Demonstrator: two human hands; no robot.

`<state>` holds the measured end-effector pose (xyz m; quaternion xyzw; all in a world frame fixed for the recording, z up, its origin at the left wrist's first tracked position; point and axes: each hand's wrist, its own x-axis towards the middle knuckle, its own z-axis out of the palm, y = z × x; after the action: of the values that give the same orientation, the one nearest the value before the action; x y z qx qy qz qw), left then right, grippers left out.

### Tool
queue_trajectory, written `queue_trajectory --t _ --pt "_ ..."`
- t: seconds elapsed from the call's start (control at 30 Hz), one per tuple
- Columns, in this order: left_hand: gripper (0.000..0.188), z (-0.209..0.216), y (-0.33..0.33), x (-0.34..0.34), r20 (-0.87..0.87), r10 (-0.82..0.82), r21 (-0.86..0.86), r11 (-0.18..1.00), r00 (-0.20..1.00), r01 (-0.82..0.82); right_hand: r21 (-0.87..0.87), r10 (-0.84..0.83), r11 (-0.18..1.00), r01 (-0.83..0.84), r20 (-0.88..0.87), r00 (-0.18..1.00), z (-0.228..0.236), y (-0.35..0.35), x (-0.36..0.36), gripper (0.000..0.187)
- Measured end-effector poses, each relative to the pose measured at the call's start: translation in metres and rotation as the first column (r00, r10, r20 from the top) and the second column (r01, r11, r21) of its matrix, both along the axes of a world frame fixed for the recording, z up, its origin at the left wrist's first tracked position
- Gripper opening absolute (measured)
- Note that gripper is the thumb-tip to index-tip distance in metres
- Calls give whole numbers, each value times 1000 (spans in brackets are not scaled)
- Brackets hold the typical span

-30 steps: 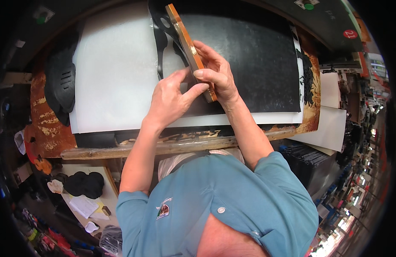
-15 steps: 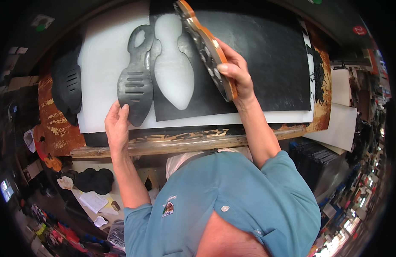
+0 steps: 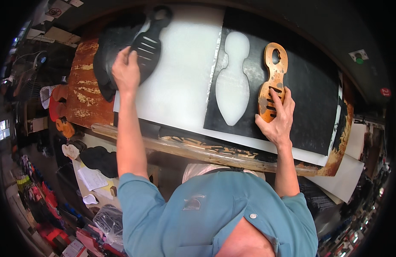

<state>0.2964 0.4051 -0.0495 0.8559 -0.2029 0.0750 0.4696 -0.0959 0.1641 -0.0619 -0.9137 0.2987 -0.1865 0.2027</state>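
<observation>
At the left of the worktable, my left hand [image 3: 127,70] pinches the edge of a black cut-out piece [image 3: 154,33], shaped like a sole with slots and a holed narrow end. It is over a pile of similar black pieces [image 3: 104,55]. On a black sheet [image 3: 311,98] lies an orange cutting die [image 3: 275,76] of matching outline. My right hand [image 3: 278,119] grips its wider lower part, thumb at the left edge and fingers over the slots and right edge. Left of the die, a cut-out opening [image 3: 232,92] in the sheet shows the white board beneath.
The white board [image 3: 183,64] lies under the black sheet. A wooden rail [image 3: 198,155] runs along the table's near edge, with black scraps beside it. Papers [image 3: 93,177] and a black item [image 3: 99,160] rest on a lower surface at left. A green button [image 3: 359,61] is at the upper right.
My left hand has carried the black piece left to the pile. My right hand has lowered the die from a raised, edge-on position onto the sheet, right of the opening. The view has shifted left.
</observation>
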Motion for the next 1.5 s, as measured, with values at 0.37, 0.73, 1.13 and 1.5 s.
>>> queue_trajectory --t 0.37,0.73,1.13,1.5 --pt "110 -30 97 181 -120 521 416 799 845 -434 4 22 1000 -22 23 999 3 1 -2 83" --pt "86 23 95 163 -529 286 226 955 799 -193 -34 24 999 -23 19 1000 -1 2 1 84" --pt "86 59 32 119 -373 -8 278 953 928 120 -39 15 999 -13 62 998 0 3 15 82" --pt "65 38 63 117 -361 -175 32 979 916 200 -21 -41 999 41 -15 999 0 4 23 85"
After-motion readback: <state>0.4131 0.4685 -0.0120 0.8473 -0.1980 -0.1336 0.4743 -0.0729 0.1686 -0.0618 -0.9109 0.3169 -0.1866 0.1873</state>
